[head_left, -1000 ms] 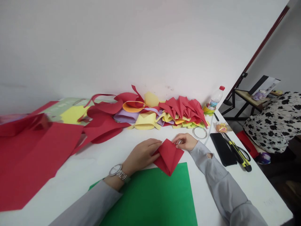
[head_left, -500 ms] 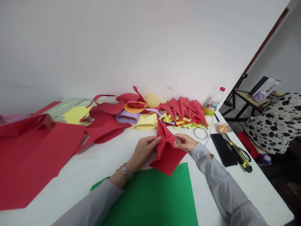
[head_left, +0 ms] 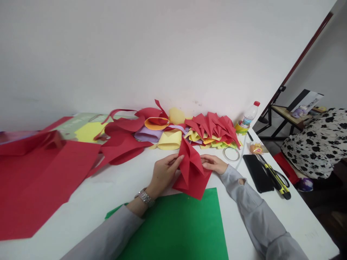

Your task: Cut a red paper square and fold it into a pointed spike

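A red folded paper point(head_left: 193, 182) with raised, pointed flaps is between my two hands, just above the far edge of a green sheet point(head_left: 179, 224). My left hand point(head_left: 165, 173), with a metal watch at the wrist, pinches its left side between thumb and fingers. At its right edge, my right hand point(head_left: 214, 163) holds the paper with thumb and fingertips; some fingers are partly hidden behind it. Beyond the paper lies a row of red pointed folded papers point(head_left: 214, 124) on top of yellow ones.
Large red sheets point(head_left: 40, 180) cover the left of the white table point(head_left: 89, 216). Curled red, purple and yellow papers point(head_left: 169, 140) lie by the wall. At right are a tape roll point(head_left: 231, 154), bottle point(head_left: 248, 115), black phone point(head_left: 258, 173) and yellow-black cutter point(head_left: 278, 180). Beyond, a person's patterned clothing point(head_left: 317, 141).
The red paper's flaps have spread wider and its lower part has turned slightly, its bottom corner shifting right and up. Both hands stay on it, nearly in place.
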Demonstrator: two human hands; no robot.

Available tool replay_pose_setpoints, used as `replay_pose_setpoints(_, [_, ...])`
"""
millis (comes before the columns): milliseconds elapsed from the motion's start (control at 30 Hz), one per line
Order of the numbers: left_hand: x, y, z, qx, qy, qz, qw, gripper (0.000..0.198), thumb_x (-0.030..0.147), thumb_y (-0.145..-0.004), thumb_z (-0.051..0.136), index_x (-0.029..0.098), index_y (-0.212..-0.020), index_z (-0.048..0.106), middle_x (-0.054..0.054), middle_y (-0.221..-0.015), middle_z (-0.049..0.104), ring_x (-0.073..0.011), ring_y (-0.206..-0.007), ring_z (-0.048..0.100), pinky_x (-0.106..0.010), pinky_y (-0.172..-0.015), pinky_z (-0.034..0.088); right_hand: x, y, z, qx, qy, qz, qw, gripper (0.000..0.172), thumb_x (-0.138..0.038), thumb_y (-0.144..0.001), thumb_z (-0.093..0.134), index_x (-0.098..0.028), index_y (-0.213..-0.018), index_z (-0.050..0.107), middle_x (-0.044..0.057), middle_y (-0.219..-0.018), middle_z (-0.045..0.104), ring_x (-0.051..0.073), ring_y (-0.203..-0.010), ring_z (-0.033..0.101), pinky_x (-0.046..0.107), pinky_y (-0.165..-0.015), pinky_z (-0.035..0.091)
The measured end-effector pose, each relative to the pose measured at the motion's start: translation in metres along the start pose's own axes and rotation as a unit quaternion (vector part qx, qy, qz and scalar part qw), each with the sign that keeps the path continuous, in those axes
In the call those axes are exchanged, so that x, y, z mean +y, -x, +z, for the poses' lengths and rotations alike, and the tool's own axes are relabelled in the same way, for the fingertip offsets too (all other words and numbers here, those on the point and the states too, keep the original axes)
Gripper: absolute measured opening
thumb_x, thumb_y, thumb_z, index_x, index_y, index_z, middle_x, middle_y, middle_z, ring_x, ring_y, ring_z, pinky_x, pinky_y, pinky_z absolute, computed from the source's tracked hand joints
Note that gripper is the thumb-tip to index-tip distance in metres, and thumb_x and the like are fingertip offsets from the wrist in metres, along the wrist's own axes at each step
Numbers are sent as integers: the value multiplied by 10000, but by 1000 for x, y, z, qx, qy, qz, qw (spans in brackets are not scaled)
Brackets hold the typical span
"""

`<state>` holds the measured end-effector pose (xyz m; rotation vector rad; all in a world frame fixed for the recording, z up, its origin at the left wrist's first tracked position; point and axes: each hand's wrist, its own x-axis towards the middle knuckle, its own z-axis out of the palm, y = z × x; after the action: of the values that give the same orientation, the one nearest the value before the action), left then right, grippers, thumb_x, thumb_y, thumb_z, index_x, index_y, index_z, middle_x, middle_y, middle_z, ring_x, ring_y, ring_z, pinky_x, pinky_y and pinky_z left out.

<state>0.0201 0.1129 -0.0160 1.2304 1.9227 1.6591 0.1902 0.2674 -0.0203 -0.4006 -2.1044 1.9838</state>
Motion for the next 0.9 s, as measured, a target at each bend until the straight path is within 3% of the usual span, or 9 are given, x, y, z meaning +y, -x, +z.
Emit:
replay_pose_setpoints(167, [-3, 0, -1, 39, -27, 29, 998, 311, 464, -803, 585, 186, -867, 712, -25, -820, 762, -178, -670, 663, -250, -648, 545, -2, 0, -2, 13, 1, -23, 1000, 688, -708, -640, 727, -194, -1092, 655, 63, -1066, 684, 221, -1026, 616, 364, -962, 433])
replay_pose_setpoints(267, [-4, 1, 0, 36, -39, 57, 997, 312, 466, -814, 583, 189, -872, 715, -28, -838, 764, -173, -661, 674, -250, -642, 559, -1, -1, -3, 9, 14, -29, 999, 726, -702, -629, 739, -189, -1132, 639, 71, -1112, 667, 205, -964, 622, 349, -916, 457])
replay_pose_setpoints(367, [-5, 2, 1, 23, -51, 93, 994, 301, 456, -827, 590, 189, -886, 714, -39, -879, 762, -174, -693, 689, -252, -660, 572, -1, -2, 0, 11, 34, -27, 999, 738, -654, -635, 764, -182, -1181, 613, 78, -1136, 653, 182, -885, 624, 334, -862, 479])
replay_pose_setpoints(500, [-6, 2, 2, -6, -67, 148, 987, 308, 437, -863, 569, 176, -950, 705, -76, -963, 751, -190, -762, 704, -288, -694, 591, -3, -2, 9, 40, 78, -54, 995, 666, -579, -659, 782, -176, -1165, 620, 77, -1123, 661, 204, -967, 621, 360, -923, 462])
replay_pose_setpoints(633, [-5, 6, 4, -54, -87, 204, 974, 351, 430, -827, 630, 182, -1071, 677, -104, -1093, 723, -248, -993, 681, -394, -907, 556, -4, 1, 15, 76, 110, -68, 989, 618, -498, -638, 821, -197, -1144, 632, 67, -1115, 665, 226, -1044, 613, 385, -969, 451])
replay_pose_setpoints(733, [-6, 15, 8, -90, -113, 224, 964, 545, 401, -754, 708, 181, -1239, 591, -138, -1262, 642, -298, -1179, 592, -465, -1020, 482, -4, 2, 15, 87, 116, -80, 986, 551, -439, -666, 813, -203, -1131, 637, 56, -1069, 677, 215, -1007, 628, 379, -947, 472])
replay_pose_setpoints(833, [-8, 25, 14, -131, -181, 227, 948, 913, 433, -663, 788, 156, -1427, 372, -205, -1439, 467, -366, -1332, 437, -539, -1068, 417, -3, 1, 13, 98, 133, -85, 983, 460, -409, -699, 783, -194, -1087, 657, 52, -1046, 684, 206, -976, 634, 368, -930, 476])
replay_pose_setpoints(900, [-9, 31, 17, -152, -219, 222, 938, 1021, 426, -657, 788, 127, -1473, 254, -242, -1496, 367, -395, -1390, 333, -574, -1094, 366, -2, 0, 13, 116, 150, -79, 979, 437, -400, -700, 776, -193, -1068, 663, 51, -1048, 687, 205, -974, 631, 366, -931, 470])
